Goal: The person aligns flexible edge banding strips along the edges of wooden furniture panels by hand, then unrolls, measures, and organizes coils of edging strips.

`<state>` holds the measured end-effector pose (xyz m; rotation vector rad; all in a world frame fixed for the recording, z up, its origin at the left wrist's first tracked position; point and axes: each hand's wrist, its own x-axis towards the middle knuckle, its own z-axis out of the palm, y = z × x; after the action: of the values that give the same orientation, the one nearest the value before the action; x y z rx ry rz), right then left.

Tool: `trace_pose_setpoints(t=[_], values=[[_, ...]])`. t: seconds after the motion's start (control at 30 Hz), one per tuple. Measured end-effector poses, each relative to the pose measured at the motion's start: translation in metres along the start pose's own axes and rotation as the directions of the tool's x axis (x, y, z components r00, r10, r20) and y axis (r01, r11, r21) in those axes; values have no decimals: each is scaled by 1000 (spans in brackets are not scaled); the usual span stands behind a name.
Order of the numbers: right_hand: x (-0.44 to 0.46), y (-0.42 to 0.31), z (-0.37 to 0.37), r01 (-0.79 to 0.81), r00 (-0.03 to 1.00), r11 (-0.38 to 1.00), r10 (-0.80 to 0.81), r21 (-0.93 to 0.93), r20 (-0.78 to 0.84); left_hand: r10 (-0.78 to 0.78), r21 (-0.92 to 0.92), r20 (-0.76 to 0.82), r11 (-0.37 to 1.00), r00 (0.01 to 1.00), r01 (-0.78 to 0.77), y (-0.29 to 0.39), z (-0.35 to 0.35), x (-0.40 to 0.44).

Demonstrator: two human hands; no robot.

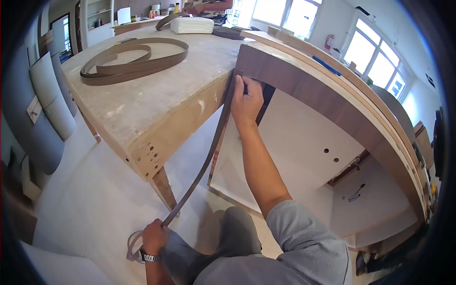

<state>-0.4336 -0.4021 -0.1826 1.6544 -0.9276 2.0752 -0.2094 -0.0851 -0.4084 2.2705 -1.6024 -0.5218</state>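
As a person in a grey short-sleeved shirt (308,237) crouches, both hands work along one long, narrow, flexible brown strip (202,171). The strip hangs in a slanting curve in front of the pale wooden bench (156,107), from the raised right hand down to the left.

The right hand (248,100) is curled, its thumb against the strip's upper part, at the near end of a long brown wood-grain board (304,88); whether the fingers pinch the strip or only press it, I cannot tell. This board edges a large white-panelled piece of furniture (297,123) just beside the bench.

The left hand (155,237), low near the knees, is closed around the strip, and a loose loop of it shows beside the wrist, which wears a silver metal-link watch (151,258).

On the bench lie a loose coil of wide brown banding (137,73) and, farther back, a white rectangular box (192,25). Behind the box, another person's patterned clothing (211,18) is partly visible.
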Motion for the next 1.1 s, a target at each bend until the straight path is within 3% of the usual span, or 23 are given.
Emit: trace_pose_setpoints(t=[0.37,0.57,0.8,0.93,1.0,1.03,1.1], values=[[-3,-1,-1,-9,1000,999,10,-52,13,4,-62,-78,998,997,-9,31,-12,-11],[-1,5,-1,12,999,999,-10,-49,39,-50,15,-53,999,997,51,30,-33,-25],[3,1,-6,-21,998,999,23,-28,58,77,-8,-74,997,994,-77,16,-7,-6],[5,0,-10,-70,996,996,67,50,53,163,73,34,984,986,-165,14,-8,16],[8,-4,-17,-93,985,995,88,29,146,139,67,77,987,987,-144,9,-9,32],[12,-6,-22,-108,975,994,103,15,198,184,141,188,967,965,-212,7,-15,38],[10,-16,-39,-305,888,950,260,61,379,218,134,276,956,936,-262,-2,-18,44]])
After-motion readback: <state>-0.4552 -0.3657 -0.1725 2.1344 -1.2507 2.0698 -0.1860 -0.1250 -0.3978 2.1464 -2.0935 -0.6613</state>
